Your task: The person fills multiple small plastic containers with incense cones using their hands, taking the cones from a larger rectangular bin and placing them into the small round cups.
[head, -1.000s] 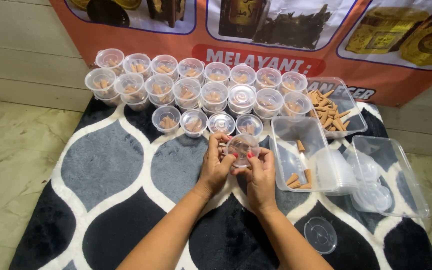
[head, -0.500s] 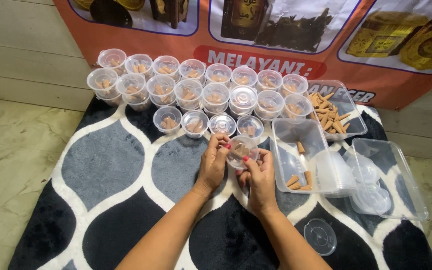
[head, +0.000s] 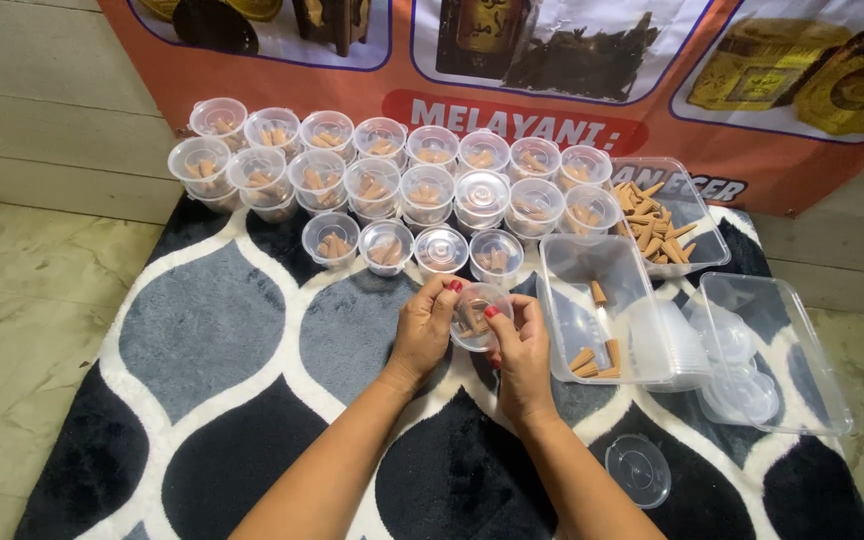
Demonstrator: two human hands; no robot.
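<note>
Both hands hold one small clear plastic cup (head: 478,316) with a lid on it and brown cones inside, just above the rug. My left hand (head: 424,332) grips its left rim with fingertips on top. My right hand (head: 522,350) holds the right side, thumb on the lid. Beyond the hands stand rows of several small clear cups (head: 392,180) filled with the same brown cones.
A clear rectangular tub (head: 602,300) with a few cones sits right of the hands, a tub of many cones (head: 667,225) behind it, and a tub of lids (head: 767,345) further right. One loose lid (head: 638,470) lies on the black, grey and white rug (head: 212,330). An orange banner (head: 282,85) hangs behind.
The cup has come down slightly toward the rug and tilted, and my fingers have shifted around its lid. The camera view has shifted a little.
</note>
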